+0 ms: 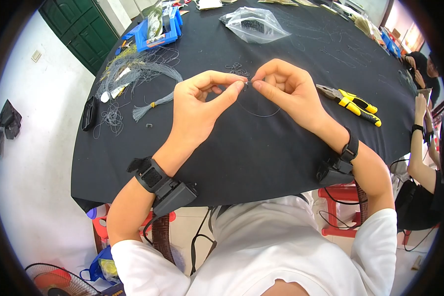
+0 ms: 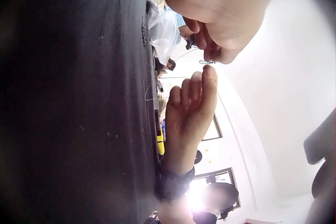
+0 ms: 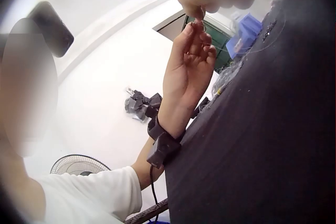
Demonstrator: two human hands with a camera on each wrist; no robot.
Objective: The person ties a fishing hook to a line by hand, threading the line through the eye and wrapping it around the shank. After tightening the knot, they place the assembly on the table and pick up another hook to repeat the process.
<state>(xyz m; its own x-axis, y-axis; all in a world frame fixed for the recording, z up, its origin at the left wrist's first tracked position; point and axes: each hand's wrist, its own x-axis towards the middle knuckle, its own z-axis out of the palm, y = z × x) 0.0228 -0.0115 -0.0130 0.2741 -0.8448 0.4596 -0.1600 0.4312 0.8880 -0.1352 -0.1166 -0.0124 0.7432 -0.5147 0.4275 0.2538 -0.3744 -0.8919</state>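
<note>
In the head view my left hand (image 1: 195, 106) and right hand (image 1: 293, 96) meet fingertip to fingertip above the black table. My left thumb and index finger pinch a tiny shiny piece (image 1: 246, 83), too small to identify. Close beside it, my right thumb and index finger pinch a thin line (image 1: 265, 116), which hangs in a loose curve below both hands. The right wrist view shows the left hand (image 3: 189, 74) with its thumb and index tip together, the right fingers just above. From the left wrist, the right hand (image 2: 190, 106) appears with curled fingers.
Combination pliers (image 1: 350, 103) with yellow-black handles lie at the right. To the left are tangled grey line (image 1: 133, 74), a tied bundle (image 1: 153, 106) and a black case (image 1: 89, 113). Farther back stand a blue bin (image 1: 158, 37) and a clear zip bag (image 1: 254, 24). Another person (image 1: 424, 163) sits at right.
</note>
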